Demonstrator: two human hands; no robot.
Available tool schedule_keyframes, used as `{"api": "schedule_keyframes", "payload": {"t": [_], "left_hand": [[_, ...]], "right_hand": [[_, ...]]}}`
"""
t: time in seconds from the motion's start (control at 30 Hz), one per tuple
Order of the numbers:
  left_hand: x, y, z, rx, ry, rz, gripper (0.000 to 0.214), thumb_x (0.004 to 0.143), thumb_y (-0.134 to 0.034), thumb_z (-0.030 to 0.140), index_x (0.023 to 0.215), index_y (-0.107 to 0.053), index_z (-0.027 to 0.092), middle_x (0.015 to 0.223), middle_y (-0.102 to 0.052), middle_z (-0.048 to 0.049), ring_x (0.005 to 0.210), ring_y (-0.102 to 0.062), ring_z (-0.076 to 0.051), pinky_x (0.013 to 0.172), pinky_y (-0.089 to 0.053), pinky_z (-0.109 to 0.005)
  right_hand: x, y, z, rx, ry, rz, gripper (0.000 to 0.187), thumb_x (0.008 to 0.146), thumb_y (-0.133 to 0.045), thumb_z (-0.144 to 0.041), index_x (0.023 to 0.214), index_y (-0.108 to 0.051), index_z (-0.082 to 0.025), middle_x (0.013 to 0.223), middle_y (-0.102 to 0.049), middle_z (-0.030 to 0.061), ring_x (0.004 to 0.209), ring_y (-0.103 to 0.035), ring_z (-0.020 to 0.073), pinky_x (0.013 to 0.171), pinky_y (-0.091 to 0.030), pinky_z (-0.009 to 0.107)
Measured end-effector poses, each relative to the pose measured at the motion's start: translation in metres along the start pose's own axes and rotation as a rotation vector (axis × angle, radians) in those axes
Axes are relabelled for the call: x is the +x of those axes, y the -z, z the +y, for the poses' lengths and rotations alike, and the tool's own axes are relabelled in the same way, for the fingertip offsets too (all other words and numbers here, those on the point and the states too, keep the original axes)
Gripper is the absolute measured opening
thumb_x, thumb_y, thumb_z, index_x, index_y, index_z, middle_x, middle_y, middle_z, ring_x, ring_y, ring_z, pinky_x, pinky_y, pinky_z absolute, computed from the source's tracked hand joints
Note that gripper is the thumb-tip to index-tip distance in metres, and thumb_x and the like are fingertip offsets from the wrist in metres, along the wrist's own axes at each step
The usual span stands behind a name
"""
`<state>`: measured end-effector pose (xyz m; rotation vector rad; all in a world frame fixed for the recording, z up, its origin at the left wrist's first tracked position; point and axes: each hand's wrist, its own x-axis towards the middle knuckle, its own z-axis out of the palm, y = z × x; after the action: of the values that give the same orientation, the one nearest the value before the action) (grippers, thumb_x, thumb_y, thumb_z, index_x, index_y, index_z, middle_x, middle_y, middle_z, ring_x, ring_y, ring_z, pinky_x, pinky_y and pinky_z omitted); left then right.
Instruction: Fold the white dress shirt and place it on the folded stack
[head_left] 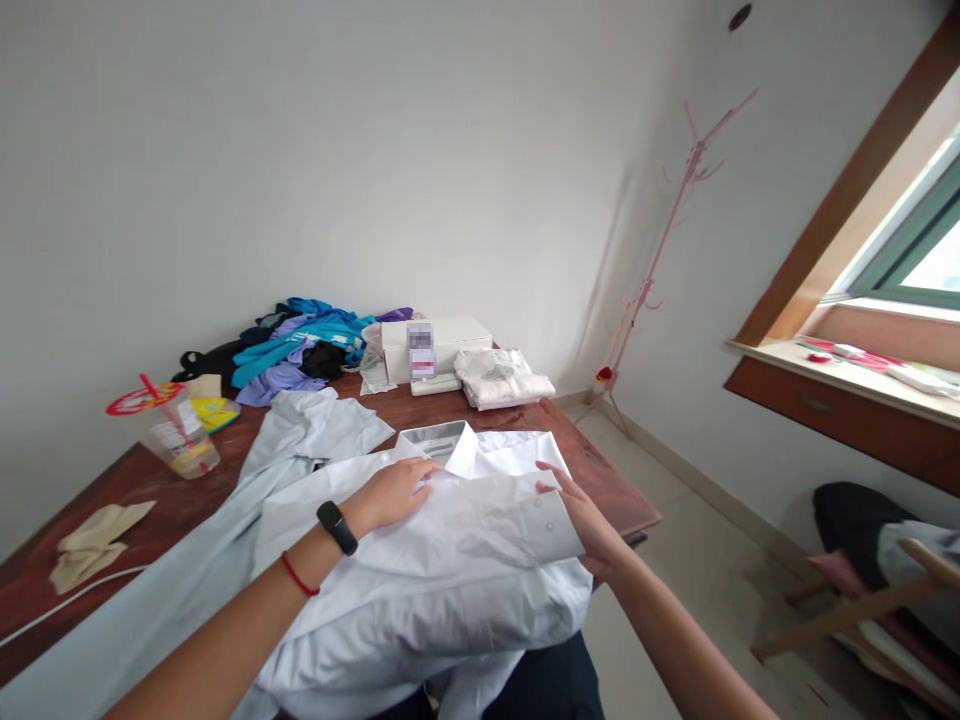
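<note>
A white collared shirt (480,540) lies spread on the brown wooden table (600,470), its collar pointing away from me. My left hand (394,492) rests flat on the shirt just below the collar, fingers stretched out; a black band and a red string are on that wrist. My right hand (581,520) is at the shirt's right side, fingers under and around a folded sleeve with a buttoned cuff (551,530).
A pale blue garment (300,430) lies left of the shirt. Behind it sit a heap of coloured clothes (300,345), a white box (442,340), a folded white cloth (502,378) and a plastic cup (176,430). A pink coat stand (660,250) stands in the corner.
</note>
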<state>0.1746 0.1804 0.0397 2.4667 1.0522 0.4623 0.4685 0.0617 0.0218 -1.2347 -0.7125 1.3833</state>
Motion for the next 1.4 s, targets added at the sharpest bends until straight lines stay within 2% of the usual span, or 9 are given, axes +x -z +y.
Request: {"api": "schedule_keyframes", "payload": {"t": [0.13,0.23,0.37,0.57,0.7,0.83,1.07,1.23,1.4], "left_hand": [[-0.003,-0.008,-0.002,0.195,-0.028,-0.009,0.039,0.087,-0.059,0.021,0.125,-0.066,0.021,0.117,-0.066,-0.0110,0.104,-0.063,-0.029,0.092,-0.048,-0.039],[-0.003,-0.009,-0.004,0.318,-0.011,0.035,0.041,0.087,-0.060,0.019,0.128,-0.063,0.021,0.120,-0.062,-0.0126,0.108,-0.060,-0.030,0.094,-0.046,-0.042],[-0.003,-0.010,-0.004,0.352,-0.014,0.071,0.047,0.088,-0.058,0.017,0.134,-0.058,0.022,0.132,-0.057,-0.0138,0.117,-0.055,-0.033,0.097,-0.045,-0.044],[-0.009,-0.011,0.001,0.362,0.135,0.033,0.029,0.090,-0.056,0.020,0.119,-0.064,0.021,0.115,-0.063,-0.0128,0.099,-0.063,-0.029,0.087,-0.048,-0.040],[-0.018,-0.014,-0.010,0.329,0.229,0.065,0.026,0.091,-0.055,0.021,0.116,-0.063,0.018,0.105,-0.068,-0.0139,0.100,-0.064,-0.032,0.088,-0.048,-0.043],[-0.027,-0.015,-0.023,0.219,0.285,0.141,0.036,0.091,-0.055,0.019,0.127,-0.058,0.014,0.111,-0.068,-0.0172,0.106,-0.064,-0.033,0.091,-0.048,-0.044],[-0.025,-0.024,-0.035,-0.150,0.327,0.228,0.041,0.083,-0.063,0.022,0.124,-0.059,0.018,0.115,-0.072,-0.0142,0.111,-0.066,-0.029,0.099,-0.048,-0.041],[-0.022,-0.023,-0.046,-0.478,0.379,0.251,0.045,0.076,-0.066,0.029,0.118,-0.057,0.015,0.107,-0.075,-0.0149,0.101,-0.072,-0.028,0.085,-0.055,-0.037],[-0.020,-0.030,-0.049,-0.690,0.414,0.275,0.049,0.072,-0.068,0.034,0.116,-0.060,0.014,0.098,-0.076,-0.0130,0.085,-0.073,-0.026,0.071,-0.055,-0.033]], "right_hand": [[0.011,0.021,0.008,-0.038,-0.048,0.064,0.071,0.084,-0.062,-0.059,0.145,-0.046,-0.027,0.111,-0.071,0.0107,0.079,-0.071,0.0238,0.064,-0.054,0.033],[0.011,0.028,0.007,-0.234,-0.020,0.066,0.079,0.081,-0.065,-0.065,0.149,-0.043,-0.032,0.123,-0.067,0.0116,0.093,-0.071,0.0271,0.072,-0.054,0.037],[0.016,0.027,0.006,-0.554,0.244,0.057,0.079,0.070,-0.080,-0.044,0.141,-0.055,-0.025,0.117,-0.069,0.0107,0.112,-0.063,0.0294,0.091,-0.050,0.040],[0.045,0.029,0.011,-0.908,0.403,0.012,0.039,0.083,-0.060,-0.029,0.119,-0.069,-0.017,0.105,-0.072,0.0089,0.085,-0.065,0.0235,0.084,-0.051,0.038],[0.048,0.028,0.016,-1.205,0.482,0.047,0.039,0.089,-0.056,-0.025,0.125,-0.067,-0.017,0.119,-0.066,0.0133,0.101,-0.064,0.0263,0.094,-0.048,0.040],[0.036,0.004,0.011,-1.443,0.600,0.185,0.042,0.094,-0.056,-0.030,0.134,-0.062,-0.018,0.144,-0.050,0.0176,0.127,-0.051,0.0341,0.101,-0.045,0.044],[0.048,-0.060,0.006,-1.407,0.597,-0.162,0.025,0.097,-0.054,-0.028,0.111,-0.072,-0.019,0.108,-0.069,0.0100,0.104,-0.062,0.0243,0.091,-0.046,0.032],[0.070,-0.071,0.023,-1.394,0.585,-0.102,0.017,0.093,-0.060,-0.026,0.100,-0.073,-0.017,0.105,-0.068,0.0096,0.102,-0.061,0.0241,0.089,-0.043,0.030],[0.073,-0.065,0.041,-1.276,0.743,-0.067,0.010,0.092,-0.061,-0.020,0.091,-0.071,-0.019,0.098,-0.068,0.0065,0.097,-0.059,0.0212,0.088,-0.043,0.028]]}}
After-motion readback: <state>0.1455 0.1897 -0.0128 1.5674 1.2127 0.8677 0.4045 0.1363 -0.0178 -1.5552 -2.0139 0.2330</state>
